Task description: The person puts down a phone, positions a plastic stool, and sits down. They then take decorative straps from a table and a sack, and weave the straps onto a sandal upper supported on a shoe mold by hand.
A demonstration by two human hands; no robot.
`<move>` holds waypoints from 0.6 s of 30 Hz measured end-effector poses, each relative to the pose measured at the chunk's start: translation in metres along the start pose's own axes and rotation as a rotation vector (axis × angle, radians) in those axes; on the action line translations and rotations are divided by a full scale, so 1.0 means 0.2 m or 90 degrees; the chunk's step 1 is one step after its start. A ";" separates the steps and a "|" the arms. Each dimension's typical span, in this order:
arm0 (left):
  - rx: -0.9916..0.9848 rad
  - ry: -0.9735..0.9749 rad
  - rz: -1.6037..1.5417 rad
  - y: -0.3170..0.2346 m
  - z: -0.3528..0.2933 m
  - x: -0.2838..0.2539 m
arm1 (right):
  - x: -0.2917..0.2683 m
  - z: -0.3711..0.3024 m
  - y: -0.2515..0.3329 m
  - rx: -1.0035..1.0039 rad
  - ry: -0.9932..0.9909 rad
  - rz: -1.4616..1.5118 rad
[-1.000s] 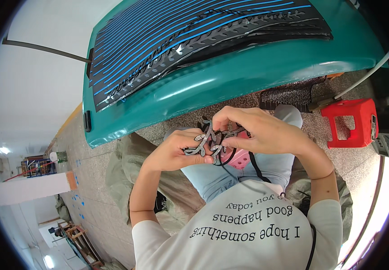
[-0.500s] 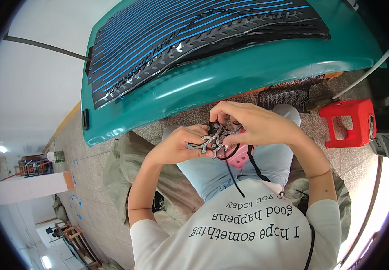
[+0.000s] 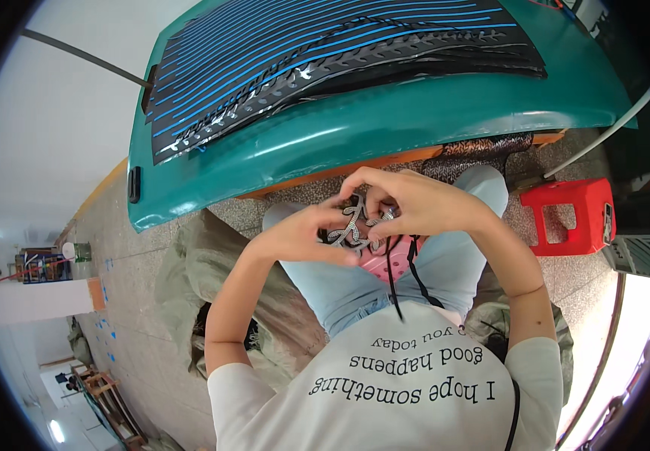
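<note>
In the head view, pinching a glittering leaf-patterned strip (image 3: 353,225) above pale jeans (image 3: 453,259) with right hand (image 3: 430,204), and curving left hand (image 3: 295,234) beside it, thumb and fingers apart (too blurred to tell any grip). Hard to make out: strip's ends, hidden among fingers, and pink, holed thing (image 3: 383,264) below, partly covered.

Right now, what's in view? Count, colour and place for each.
Leafy piece: at least one, silvery, centre
Cords: two, black, below centre
Holed item: one, pink, below the piece
Table: one, green, ahead
Sheets: number unclear, black with blue lines, on the table
Stool: one, red, right
Bundles: two, grey-green, either side
Lamps: two, white, far left
Shirt: one, white, torso
Jeans: one pair, blue, legs
Left hand, right hand: two, bare, at the piece
</note>
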State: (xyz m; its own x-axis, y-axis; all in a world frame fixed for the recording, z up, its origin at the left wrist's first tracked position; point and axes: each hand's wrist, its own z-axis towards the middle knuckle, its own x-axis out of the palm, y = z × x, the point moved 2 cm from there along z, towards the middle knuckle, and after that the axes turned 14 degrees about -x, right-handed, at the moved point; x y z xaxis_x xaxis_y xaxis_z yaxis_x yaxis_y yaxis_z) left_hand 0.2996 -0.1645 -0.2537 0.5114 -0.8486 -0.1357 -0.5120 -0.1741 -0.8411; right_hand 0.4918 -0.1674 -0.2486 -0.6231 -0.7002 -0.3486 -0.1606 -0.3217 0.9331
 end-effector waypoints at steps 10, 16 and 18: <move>0.107 -0.187 0.164 -0.01 -0.05 -0.04 | 0.07 -0.28 -0.22 0.121 -0.549 0.110; 0.135 -0.194 0.179 -0.05 -0.13 -0.02 | 0.41 -0.09 -0.37 0.257 -0.666 0.921; 0.126 -0.202 0.228 -0.02 -0.16 -0.02 | 0.41 -0.09 -0.38 0.230 -0.690 0.843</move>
State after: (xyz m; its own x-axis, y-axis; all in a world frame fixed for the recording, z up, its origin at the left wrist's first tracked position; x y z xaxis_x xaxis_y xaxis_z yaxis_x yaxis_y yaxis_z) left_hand 0.2775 -0.1768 -0.2338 0.5280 -0.6390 -0.5593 -0.5684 0.2235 -0.7919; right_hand 0.4671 -0.2126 -0.3501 -0.6245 0.4037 0.6686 0.7810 0.3166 0.5383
